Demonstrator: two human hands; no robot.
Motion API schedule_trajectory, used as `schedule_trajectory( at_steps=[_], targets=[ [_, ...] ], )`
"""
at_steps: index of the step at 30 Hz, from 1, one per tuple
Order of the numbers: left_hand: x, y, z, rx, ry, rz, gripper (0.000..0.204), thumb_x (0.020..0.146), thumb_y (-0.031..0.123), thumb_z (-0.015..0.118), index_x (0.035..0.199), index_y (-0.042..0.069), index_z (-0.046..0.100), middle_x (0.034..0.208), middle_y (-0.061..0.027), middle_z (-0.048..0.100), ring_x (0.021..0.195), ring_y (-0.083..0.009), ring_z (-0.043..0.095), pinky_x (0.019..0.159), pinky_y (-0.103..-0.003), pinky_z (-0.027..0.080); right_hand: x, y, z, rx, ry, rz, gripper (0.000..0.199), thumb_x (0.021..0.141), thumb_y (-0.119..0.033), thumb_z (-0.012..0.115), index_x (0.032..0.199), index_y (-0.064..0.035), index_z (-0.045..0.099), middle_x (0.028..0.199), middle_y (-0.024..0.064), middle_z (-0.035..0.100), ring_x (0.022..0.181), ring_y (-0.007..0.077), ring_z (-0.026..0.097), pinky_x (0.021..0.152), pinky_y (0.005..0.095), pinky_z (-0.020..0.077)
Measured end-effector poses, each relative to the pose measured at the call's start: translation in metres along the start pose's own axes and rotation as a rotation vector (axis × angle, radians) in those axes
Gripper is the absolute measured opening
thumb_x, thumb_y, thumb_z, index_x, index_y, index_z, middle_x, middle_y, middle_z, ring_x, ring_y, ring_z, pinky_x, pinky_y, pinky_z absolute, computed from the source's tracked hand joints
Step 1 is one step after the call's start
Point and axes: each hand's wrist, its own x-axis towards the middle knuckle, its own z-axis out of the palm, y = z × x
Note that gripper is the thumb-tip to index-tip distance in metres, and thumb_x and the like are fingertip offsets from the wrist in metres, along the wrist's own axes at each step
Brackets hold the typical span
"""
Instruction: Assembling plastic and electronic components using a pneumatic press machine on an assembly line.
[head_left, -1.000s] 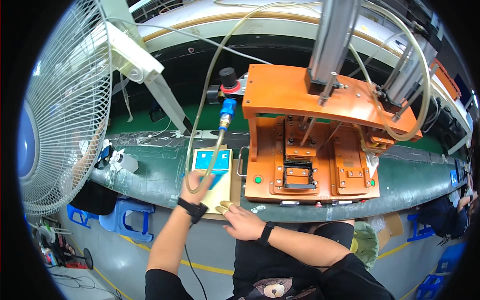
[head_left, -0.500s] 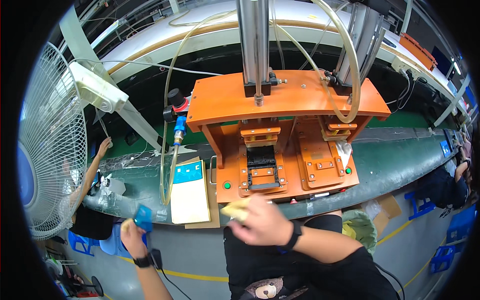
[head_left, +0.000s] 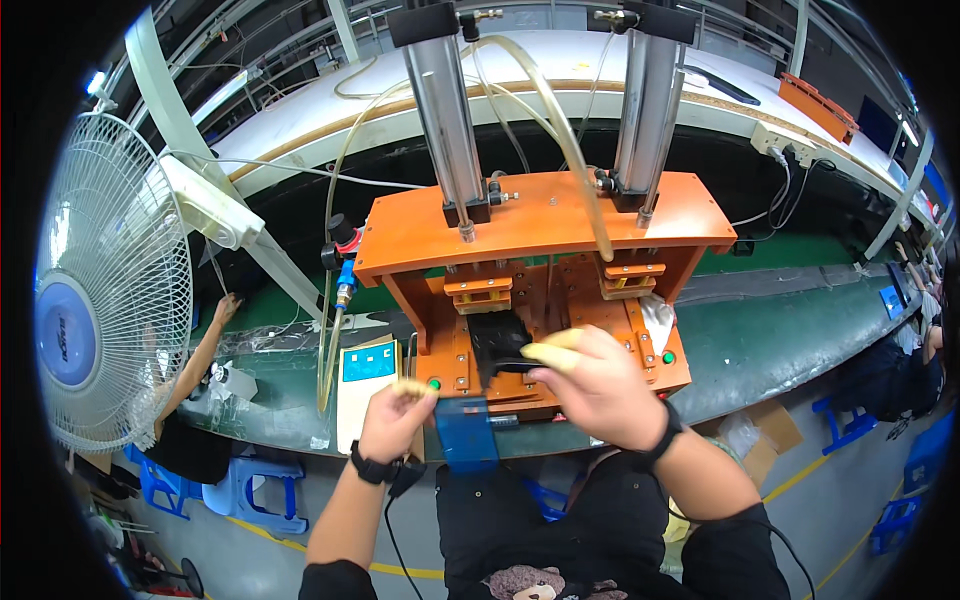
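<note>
My left hand, with a yellow covering on a fingertip, pinches a translucent blue rectangular sheet. The sheet hangs in front of the orange press, by the table's front edge. Yellow coverings also show on the fingers of my right hand. Its fingers close on the near edge of a black frame-like part at the press's left station. That part looks tilted up from its orange fixture, though motion blurs it and my fingers hide its right corner.
A notebook with a blue card lies left of the press. Green buttons sit on its base, a white cloth at its right station. A fan stands at the left, where another person's arm reaches in. Air hoses loop overhead.
My left hand has brought the blue sheet rightward to the press front. My right hand has moved forward and right and taken hold of the black part. The whole view has shifted.
</note>
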Motion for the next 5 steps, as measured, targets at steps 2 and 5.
schedule_trajectory(
  at_steps=[2,5],
  targets=[
    [0.030,0.008,0.007,0.031,0.016,0.019,0.011,0.090,0.005,0.066,0.100,0.002,0.063,0.091,-0.0033,0.066,0.079,-0.0083,0.061,0.071,-0.022,0.049,-0.016,-0.005,-0.036,0.229,0.016,0.210,0.019,0.084,-0.007,0.067,0.103,-0.0029,0.067,0.093,0.0120,0.066,0.088,0.0277,0.064,0.075,0.0381,0.0511],
    [0.079,0.011,0.027,0.143,-0.007,0.106,0.025,0.088,0.007,0.068,0.113,0.003,0.061,0.099,-0.0036,0.066,0.091,-0.0115,0.063,0.080,-0.024,0.050,-0.135,0.085,-0.018,0.923,0.681,0.534,0.042,0.090,-0.020,0.063,0.128,-0.0047,0.053,0.116,0.0153,0.060,0.100,0.0259,0.062,0.087,0.0372,0.0507]
  ],
)
